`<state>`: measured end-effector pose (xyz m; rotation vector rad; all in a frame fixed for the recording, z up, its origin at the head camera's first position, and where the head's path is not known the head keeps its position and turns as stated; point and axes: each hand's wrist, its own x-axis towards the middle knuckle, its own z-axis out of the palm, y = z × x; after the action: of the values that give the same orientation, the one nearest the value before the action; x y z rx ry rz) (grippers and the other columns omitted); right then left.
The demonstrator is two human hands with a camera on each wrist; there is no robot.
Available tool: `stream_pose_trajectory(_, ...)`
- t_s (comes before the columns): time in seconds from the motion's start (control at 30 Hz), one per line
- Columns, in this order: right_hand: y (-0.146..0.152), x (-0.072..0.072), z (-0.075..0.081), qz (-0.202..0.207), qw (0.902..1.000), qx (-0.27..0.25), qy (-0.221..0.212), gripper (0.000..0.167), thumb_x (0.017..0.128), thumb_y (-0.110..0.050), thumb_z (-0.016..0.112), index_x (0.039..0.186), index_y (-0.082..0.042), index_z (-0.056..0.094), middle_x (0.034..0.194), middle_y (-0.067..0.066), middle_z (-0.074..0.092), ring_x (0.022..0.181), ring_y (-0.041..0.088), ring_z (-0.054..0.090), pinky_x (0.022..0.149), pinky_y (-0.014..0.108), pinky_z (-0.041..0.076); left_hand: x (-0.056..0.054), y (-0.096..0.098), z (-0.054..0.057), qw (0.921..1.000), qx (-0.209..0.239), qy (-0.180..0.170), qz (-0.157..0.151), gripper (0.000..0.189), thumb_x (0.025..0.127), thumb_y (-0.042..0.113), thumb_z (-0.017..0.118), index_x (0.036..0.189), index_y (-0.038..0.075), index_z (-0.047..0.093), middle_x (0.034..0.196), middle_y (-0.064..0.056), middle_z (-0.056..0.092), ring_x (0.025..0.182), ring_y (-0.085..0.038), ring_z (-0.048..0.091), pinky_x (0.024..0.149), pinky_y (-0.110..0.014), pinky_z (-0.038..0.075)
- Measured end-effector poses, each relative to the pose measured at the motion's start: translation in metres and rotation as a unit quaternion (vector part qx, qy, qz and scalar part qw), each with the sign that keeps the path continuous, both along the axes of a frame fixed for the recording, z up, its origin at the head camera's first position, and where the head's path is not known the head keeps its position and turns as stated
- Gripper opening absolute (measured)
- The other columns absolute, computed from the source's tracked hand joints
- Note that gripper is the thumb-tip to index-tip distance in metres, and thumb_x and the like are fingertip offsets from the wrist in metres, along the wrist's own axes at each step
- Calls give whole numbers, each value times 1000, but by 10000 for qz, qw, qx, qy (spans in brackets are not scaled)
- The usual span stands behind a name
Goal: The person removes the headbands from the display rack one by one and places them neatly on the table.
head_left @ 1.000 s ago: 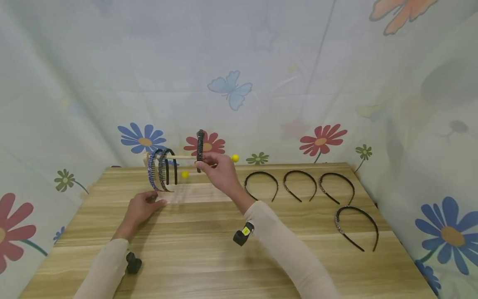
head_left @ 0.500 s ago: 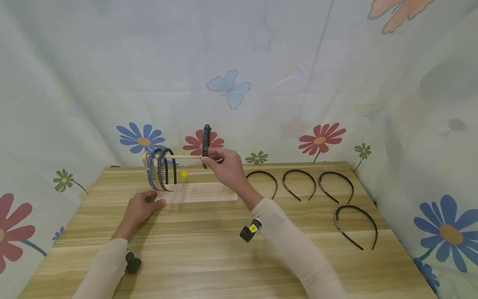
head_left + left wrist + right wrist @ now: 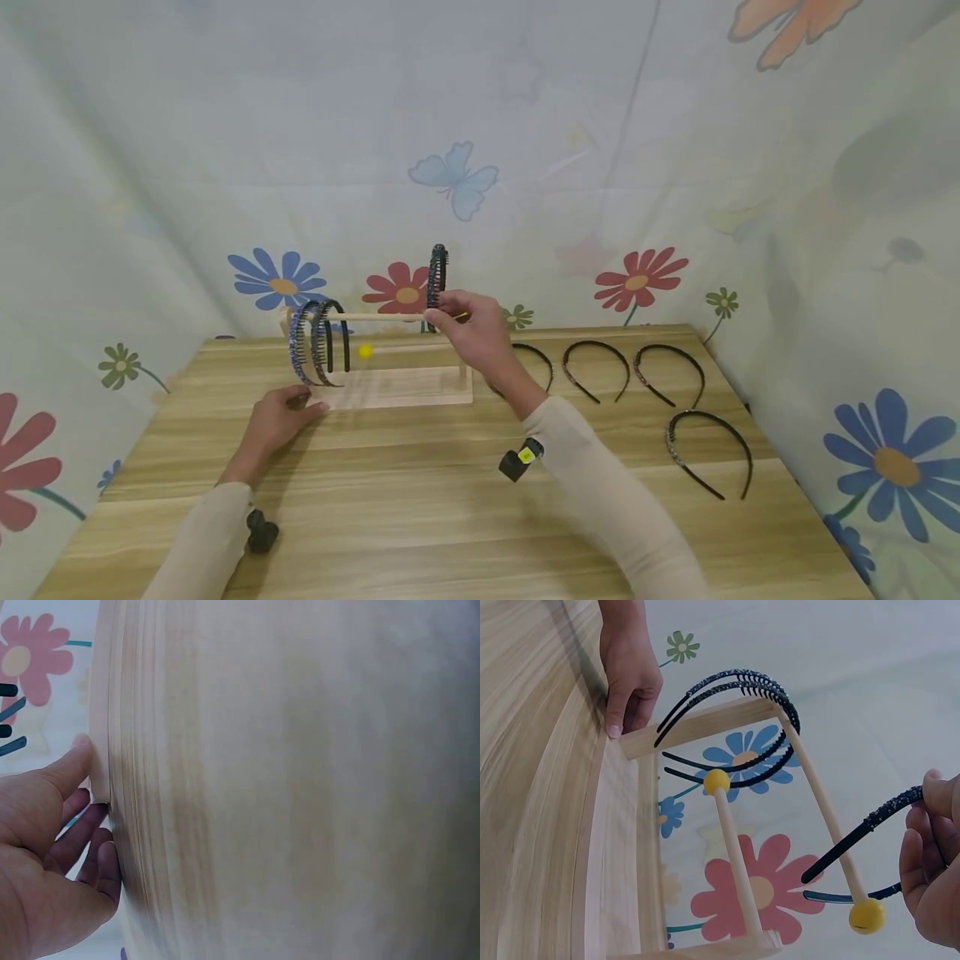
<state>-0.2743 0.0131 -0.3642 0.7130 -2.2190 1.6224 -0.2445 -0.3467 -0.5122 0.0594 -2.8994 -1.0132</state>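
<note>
Desk (image 3: 405,508), wood-grain top, contents near to far.

Near edge: two cream sleeves (image 3: 206,537), each with a small black wrist camera (image 3: 513,465) at the cuff.

Right edge: one thin black headband with sparkling left side (image 3: 707,413), lying flat, ends toward the near edge.

Left of centre: left hand (image 3: 276,427), thumb on the near left corner of the stand, fingers curled about that corner, gripping it.

Pale wooden stand (image 3: 397,392), long flat base parallel to the far edge, an upright at each end. From the left upright runs a round pale wooden rod (image 3: 382,317), tipped with a yellow ball (image 3: 867,916); a second, lower rod (image 3: 739,862) from the right upright ends in another yellow ball (image 3: 366,351).

Right hand (image 3: 480,333), over the stand's right part: thumb and fingers pinch a black toothed headband with dark glitter (image 3: 437,275), upright, its two arms either side of the upper rod near the ball.

Hanging on the upper rod's left end: one blue-glittered headband (image 3: 296,346), one dark-glittered headband (image 3: 319,342), just beside each other.

Toward the far right corner: three black headbands (image 3: 596,342) in a row, the leftmost partly hidden by the right arm.

Behind the far edge: white backdrop (image 3: 525,225), printed with flowers and butterflies.
</note>
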Motion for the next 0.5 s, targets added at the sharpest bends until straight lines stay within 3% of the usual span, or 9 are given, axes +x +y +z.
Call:
stream_pose_trajectory(0.23, 11, -2, 0, -150, 9997, 86, 154, 27, 94, -18, 76, 114, -1, 76, 97, 12, 77, 88, 22, 73, 80, 30, 62, 0, 0, -1, 10000, -44, 76, 20, 63, 95, 37, 74, 135, -10, 59, 132, -32, 62, 124, -50, 58, 105, -63, 45)
stream_pose_trajectory(0.5, 24, 1, 3, -302, 9993, 218, -75, 30, 94, -21, 76, 116, -1, 75, 99, 13, 77, 90, 24, 73, 82, 34, 62, 1, 1, 0, 9999, -39, 91, 19, 62, 96, 35, 74, 135, -10, 59, 132, -32, 62, 123, -50, 59, 104, -63, 46)
